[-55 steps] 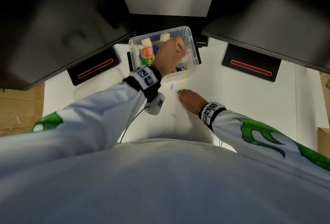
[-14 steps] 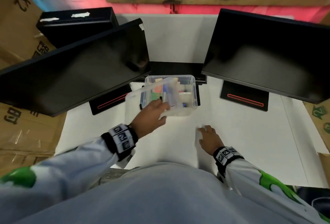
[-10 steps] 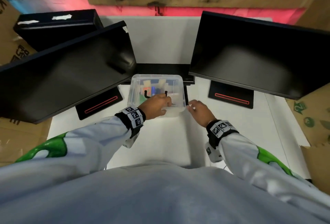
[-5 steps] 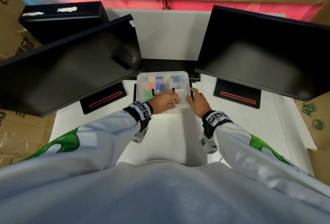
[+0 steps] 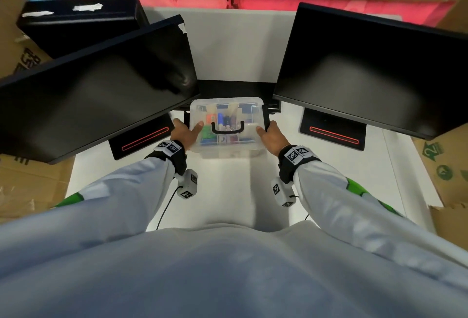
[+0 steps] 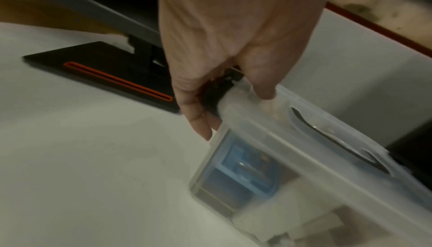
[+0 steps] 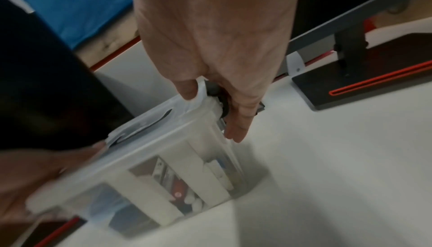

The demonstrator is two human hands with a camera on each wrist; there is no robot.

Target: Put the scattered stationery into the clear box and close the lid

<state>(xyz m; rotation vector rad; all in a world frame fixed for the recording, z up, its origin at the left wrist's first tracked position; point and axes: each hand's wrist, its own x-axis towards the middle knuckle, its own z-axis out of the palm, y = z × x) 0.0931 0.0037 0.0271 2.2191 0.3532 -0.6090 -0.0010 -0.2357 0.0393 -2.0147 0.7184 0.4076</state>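
The clear box (image 5: 225,151) stands on the white table between two monitors, its lid (image 5: 244,111) on top with a black handle (image 5: 228,130) lying flat. Coloured stationery shows through the lid and walls (image 7: 177,182). My left hand (image 5: 188,128) grips the box's left end, thumb on the lid, fingers (image 6: 198,121) down over the black side latch (image 6: 214,94). My right hand (image 5: 266,129) holds the right end the same way, thumb on the lid, fingers (image 7: 238,121) over the other black latch (image 7: 214,90). Whether the latches are snapped down is hidden.
Two dark monitors (image 5: 101,84) (image 5: 367,69) lean over the table on either side, their black bases (image 5: 141,138) (image 5: 334,134) marked with red stripes. A black stand (image 5: 235,88) sits right behind the box. Cardboard boxes (image 5: 445,165) flank the table (image 5: 228,191).
The lid went onto the box. My left hand has slid from the lid's middle to the left end, and my right hand has settled on the right end.
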